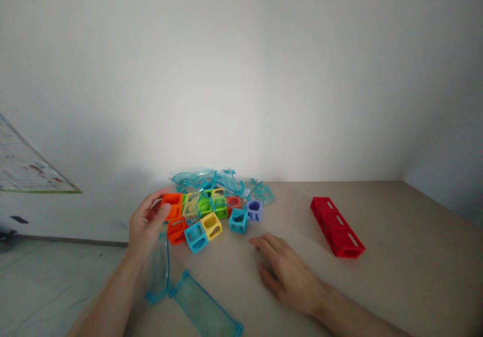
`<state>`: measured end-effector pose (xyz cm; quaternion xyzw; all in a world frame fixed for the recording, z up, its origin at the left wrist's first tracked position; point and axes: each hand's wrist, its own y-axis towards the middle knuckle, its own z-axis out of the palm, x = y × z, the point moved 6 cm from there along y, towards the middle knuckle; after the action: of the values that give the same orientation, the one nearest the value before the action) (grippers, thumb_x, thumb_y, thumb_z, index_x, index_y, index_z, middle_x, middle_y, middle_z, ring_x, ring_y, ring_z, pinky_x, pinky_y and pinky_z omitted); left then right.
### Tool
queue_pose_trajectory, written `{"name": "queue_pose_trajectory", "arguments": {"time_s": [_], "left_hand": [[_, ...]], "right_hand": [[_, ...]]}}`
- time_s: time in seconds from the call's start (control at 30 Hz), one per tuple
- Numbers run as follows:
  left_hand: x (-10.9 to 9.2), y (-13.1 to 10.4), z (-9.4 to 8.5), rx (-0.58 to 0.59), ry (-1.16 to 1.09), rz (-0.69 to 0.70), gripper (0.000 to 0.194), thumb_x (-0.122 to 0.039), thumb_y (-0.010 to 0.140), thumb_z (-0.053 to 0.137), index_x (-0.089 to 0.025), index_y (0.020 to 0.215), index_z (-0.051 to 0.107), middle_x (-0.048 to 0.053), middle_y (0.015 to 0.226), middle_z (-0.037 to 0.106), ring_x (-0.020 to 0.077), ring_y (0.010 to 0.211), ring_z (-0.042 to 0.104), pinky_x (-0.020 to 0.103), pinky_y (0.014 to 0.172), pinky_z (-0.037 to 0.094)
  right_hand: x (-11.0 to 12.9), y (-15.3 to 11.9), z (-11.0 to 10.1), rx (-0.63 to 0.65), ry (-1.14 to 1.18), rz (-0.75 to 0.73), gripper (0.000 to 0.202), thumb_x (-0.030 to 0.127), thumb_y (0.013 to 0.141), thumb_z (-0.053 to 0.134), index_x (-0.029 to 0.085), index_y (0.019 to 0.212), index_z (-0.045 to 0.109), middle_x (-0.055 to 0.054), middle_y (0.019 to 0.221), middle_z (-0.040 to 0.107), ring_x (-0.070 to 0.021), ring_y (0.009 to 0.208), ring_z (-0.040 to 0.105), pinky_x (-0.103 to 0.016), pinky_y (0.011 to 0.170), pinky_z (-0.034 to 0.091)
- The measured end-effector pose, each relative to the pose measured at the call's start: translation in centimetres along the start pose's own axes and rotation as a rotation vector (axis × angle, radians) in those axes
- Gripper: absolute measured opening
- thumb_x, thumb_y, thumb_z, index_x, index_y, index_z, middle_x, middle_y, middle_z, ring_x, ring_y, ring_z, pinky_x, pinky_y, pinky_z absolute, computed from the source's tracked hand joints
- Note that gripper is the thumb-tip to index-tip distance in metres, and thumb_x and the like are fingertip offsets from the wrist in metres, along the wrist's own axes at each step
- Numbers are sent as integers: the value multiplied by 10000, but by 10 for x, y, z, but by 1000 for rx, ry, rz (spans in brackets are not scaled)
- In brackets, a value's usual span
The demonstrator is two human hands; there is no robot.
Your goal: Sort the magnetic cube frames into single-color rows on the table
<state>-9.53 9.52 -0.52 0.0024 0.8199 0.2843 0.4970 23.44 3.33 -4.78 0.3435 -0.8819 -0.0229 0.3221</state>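
Note:
My left hand (145, 221) is closed on an orange block (173, 205) with openings in its faces, at the left end of a heap of blocks. Another orange block (176, 230) lies just below it. In front of the heap sit a blue block (196, 237) and a yellow block (211, 225), joined side by side. My right hand (285, 271) rests on the table with fingers loosely bent and apart, holding nothing. Nearest to it are a teal block (238, 221) and a purple block (254, 210).
Clear teal plastic pieces (222, 181) lie across the back of the heap against the wall. Two flat teal panels, one a long panel (206, 304), lie at the front left. A red three-part block bar (335, 226) stands apart at right. The table's left edge drops to the floor.

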Motion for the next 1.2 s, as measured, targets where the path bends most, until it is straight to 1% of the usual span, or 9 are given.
{"name": "queue_pose_trajectory", "arguments": {"time_s": [0.2, 0.27, 0.37, 0.8, 0.87, 0.93, 1.07, 1.13, 1.2], "left_hand": [[-88, -57, 86, 702, -176, 160, 496, -379, 780, 741, -279, 1247, 609, 90, 1289, 602, 271, 1199, 574, 395, 1007, 489], [-111, -75, 107, 841, -100, 275, 519, -378, 750, 776, -285, 1234, 614, 77, 1243, 635, 266, 1178, 576, 406, 1030, 454], [-120, -87, 122, 896, -80, 323, 475, -355, 731, 800, -255, 1161, 625, 55, 1136, 672, 232, 1074, 610, 362, 969, 467], [-105, -92, 117, 805, 21, 407, 137, -302, 840, 703, -202, 784, 627, 48, 1126, 678, 161, 985, 646, 240, 866, 478], [-104, -83, 106, 677, 79, 478, 143, -290, 888, 637, -202, 775, 638, 51, 1071, 698, 159, 951, 656, 239, 846, 484], [-98, -66, 83, 404, 171, 495, 188, -274, 919, 574, -202, 759, 640, 43, 914, 716, 155, 856, 664, 238, 796, 486], [-67, -30, 23, -153, 424, 296, 273, -357, 901, 548, -196, 692, 620, 16, 658, 656, 155, 631, 623, 246, 647, 455], [-46, -16, 3, -227, 550, 124, 277, -394, 886, 522, -196, 731, 641, 24, 681, 675, 177, 650, 643, 260, 653, 454], [-25, -4, -6, -163, 667, -47, 262, -388, 870, 498, -201, 836, 679, 43, 773, 721, 211, 711, 672, 283, 678, 459]], "right_hand": [[-6, -5, 1, -101, 177, 45, 768, 236, 857, 624, 237, 1484, 181, -123, 1336, 513, -232, 1118, 547, -409, 974, 471], [-3, -6, 1, -118, 212, -6, 838, 247, 813, 681, 238, 1483, 178, -130, 1378, 491, -245, 1157, 534, -418, 991, 460], [2, -5, -1, -114, 250, -48, 728, 200, 768, 702, 222, 1397, 337, -112, 1288, 566, -245, 1151, 550, -405, 986, 458], [-1, -1, -5, -141, 278, 114, 416, 205, 747, 695, 202, 1136, 547, -69, 1063, 641, -224, 954, 602, -369, 834, 479], [-2, -2, -6, -155, 254, 136, 403, 157, 727, 663, 197, 1113, 551, -72, 1051, 637, -227, 945, 596, -370, 827, 475], [-3, -2, -6, -149, 224, 144, 399, 147, 717, 654, 195, 1101, 559, -74, 1045, 634, -231, 942, 588, -379, 835, 469], [0, 0, -8, -115, 189, 117, 379, 172, 744, 656, 197, 1113, 577, -75, 1056, 641, -239, 975, 577, -399, 887, 448], [1, 1, -8, -104, 181, 113, 392, 154, 744, 651, 195, 1126, 580, -78, 1075, 644, -240, 997, 575, -400, 911, 439], [0, 1, -7, -91, 173, 126, 395, 150, 749, 647, 196, 1136, 582, -80, 1078, 645, -239, 994, 576, -396, 910, 441]]}}
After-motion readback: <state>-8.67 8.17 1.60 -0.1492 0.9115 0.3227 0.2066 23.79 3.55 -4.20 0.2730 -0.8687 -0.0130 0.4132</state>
